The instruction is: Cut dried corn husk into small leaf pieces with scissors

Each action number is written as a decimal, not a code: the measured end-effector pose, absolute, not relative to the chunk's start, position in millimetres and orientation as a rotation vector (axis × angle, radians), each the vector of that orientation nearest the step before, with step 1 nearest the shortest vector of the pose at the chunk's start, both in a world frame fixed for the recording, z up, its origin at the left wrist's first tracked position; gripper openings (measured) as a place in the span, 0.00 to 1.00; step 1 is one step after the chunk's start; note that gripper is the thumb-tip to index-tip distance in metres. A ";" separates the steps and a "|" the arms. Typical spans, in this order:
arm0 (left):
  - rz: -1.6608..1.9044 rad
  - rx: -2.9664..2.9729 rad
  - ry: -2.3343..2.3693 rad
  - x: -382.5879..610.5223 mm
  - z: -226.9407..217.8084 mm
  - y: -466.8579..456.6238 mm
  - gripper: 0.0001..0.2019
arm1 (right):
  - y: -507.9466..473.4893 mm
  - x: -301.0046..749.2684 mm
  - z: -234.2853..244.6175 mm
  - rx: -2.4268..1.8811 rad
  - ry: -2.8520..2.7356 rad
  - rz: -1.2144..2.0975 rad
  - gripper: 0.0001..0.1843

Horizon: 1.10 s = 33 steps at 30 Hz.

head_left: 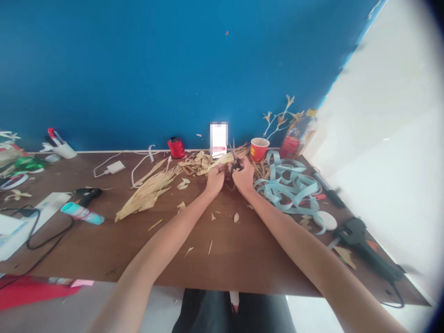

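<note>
My right hand (244, 175) is closed around the dark handles of a pair of scissors (233, 150), whose blades point up toward the wall. Close beside it, my left hand (215, 178) has its fingers pinched at the near edge of a pale dried corn husk (224, 160). The husk stretches behind both hands toward the right. Crumpled husk scraps (201, 163) lie just left of it. A larger bundle of dried husks (149, 192) rests on the table to the left, with small cut petal-shaped pieces (183, 184) between it and my left hand.
A lit phone (218, 136) leans on the blue wall. Right of my hands are a red paper cup (259, 150), tangled light-blue ribbon (294, 182), a bottle (298, 134) and a glue gun (367, 249). At left lie a charger (115, 167), a blue roll (82, 213) and a black cable (52, 243).
</note>
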<state>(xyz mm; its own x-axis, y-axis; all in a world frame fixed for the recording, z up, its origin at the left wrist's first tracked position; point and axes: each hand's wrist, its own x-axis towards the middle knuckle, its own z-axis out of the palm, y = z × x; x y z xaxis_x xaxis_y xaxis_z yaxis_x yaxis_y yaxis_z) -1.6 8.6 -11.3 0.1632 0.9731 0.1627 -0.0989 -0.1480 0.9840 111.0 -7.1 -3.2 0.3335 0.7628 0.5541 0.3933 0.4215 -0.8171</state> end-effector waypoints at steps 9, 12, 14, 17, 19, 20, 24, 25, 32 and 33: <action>1.112 1.455 0.941 0.2 -4.7 6.8 0.18 | -8.6 110.6 -2.7 -1.127 -1.216 0.307 0.17; 1.077 1.469 0.981 0.4 -2.0 5.9 0.16 | -8.5 111.4 -1.4 -1.111 -1.220 0.336 0.17; 1.059 1.502 0.995 0.2 -0.6 4.3 0.16 | -8.1 112.0 -0.1 -1.115 -1.222 0.319 0.16; 1.064 1.591 0.986 -0.2 0.9 0.5 0.19 | -7.8 112.0 1.3 -1.114 -1.234 0.264 0.16; 1.078 1.655 0.966 -0.5 1.2 -1.7 0.21 | -8.3 111.0 1.2 -1.100 -1.249 0.241 0.16; 1.080 1.681 0.960 -0.7 1.2 -2.4 0.22 | -8.8 110.3 0.9 -1.096 -1.253 0.231 0.15; 1.123 1.760 1.003 -1.7 -0.7 -2.0 0.23 | -12.4 106.7 0.1 -1.108 -1.282 0.205 0.15; 1.154 1.781 1.011 -2.0 -1.2 -1.5 0.22 | -13.4 106.1 0.2 -1.120 -1.298 0.199 0.16; 1.191 1.766 0.992 -3.2 -2.0 -2.0 0.21 | -17.2 106.6 1.2 -1.197 -1.345 0.184 0.16; 1.182 1.739 0.995 -3.0 -2.1 -2.1 0.20 | -17.5 106.8 1.0 -1.204 -1.347 0.184 0.16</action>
<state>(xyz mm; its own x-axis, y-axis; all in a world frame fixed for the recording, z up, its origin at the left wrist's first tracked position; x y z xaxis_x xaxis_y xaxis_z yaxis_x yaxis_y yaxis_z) -3.0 -2.1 -2.1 0.2563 0.9089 0.3289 0.1688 -0.3771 0.9106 106.8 -17.5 1.0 0.3034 0.7094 0.6361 0.5131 0.4409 -0.7364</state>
